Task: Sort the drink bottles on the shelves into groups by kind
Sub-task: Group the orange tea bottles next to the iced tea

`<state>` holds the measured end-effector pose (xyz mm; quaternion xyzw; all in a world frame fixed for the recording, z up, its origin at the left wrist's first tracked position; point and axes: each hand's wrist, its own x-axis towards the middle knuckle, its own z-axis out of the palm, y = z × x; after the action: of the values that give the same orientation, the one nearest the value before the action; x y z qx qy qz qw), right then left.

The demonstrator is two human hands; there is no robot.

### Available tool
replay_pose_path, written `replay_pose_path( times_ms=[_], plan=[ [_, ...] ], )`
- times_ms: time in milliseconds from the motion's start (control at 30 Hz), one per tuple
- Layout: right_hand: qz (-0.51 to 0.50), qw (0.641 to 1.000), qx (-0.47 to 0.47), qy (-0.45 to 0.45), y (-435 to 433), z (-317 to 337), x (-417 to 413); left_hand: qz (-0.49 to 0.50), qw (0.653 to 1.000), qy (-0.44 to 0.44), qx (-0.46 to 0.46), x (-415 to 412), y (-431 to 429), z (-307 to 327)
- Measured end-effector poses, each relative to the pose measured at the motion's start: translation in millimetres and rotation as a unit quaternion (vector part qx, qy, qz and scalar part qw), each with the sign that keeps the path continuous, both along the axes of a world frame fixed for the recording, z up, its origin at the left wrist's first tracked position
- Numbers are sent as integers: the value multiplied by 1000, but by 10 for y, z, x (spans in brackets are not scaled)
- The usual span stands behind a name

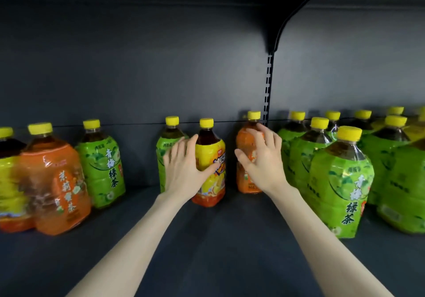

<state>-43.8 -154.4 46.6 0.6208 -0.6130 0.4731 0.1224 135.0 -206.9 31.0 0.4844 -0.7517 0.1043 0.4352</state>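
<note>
Both hands are spread open: my left hand (184, 165) flat against the yellow-label bottle (213, 154), my right hand (262, 158) over the orange bottle (241, 141), middle of the shelf (230, 239). They look full, so probably heavy, with slick film labels — I'd wrap around the body, not the cap.

The dark shelf (230, 239) carries upright, yellow-capped bottles. At its left edge stand a yellow-labelled bottle (7, 177), a front orange bottle (57, 181) touching it, and a left green bottle (103, 167) just behind. Toward the back edge, mid-shelf, a middle green bottle (164, 144), a yellow-and-orange bottle (212, 158) and a back orange bottle (245, 140) stand in a row. A green cluster (340, 181) crowds the right end.
</note>
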Motion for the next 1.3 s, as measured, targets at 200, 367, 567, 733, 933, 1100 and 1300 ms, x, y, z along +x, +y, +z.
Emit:
replay_pose_path(
  times_ms=[200,367,567,733,933,1100,1300],
  plan=[
    [-27,997,22,-63,-315,-3,-112,-19,998,-11,-56,52,-191,-110],
    [-9,992,71,-106,-427,-98,-169,-38,998,-14,-50,31,-223,-136],
    [-32,994,73,-79,-309,-79,-138,-27,998,-22,-45,8,-193,-149],
    [-12,996,61,-69,9,-107,15,-23,997,-71,-23,45,-137,-147],
    [28,997,44,-50,343,-135,247,-47,999,3,13,305,181,-233],
    [48,997,24,-57,433,-162,541,-13,992,127,9,802,423,-259],
    [54,995,15,-87,402,-153,921,109,973,195,-67,1359,479,-251]
  ],
)
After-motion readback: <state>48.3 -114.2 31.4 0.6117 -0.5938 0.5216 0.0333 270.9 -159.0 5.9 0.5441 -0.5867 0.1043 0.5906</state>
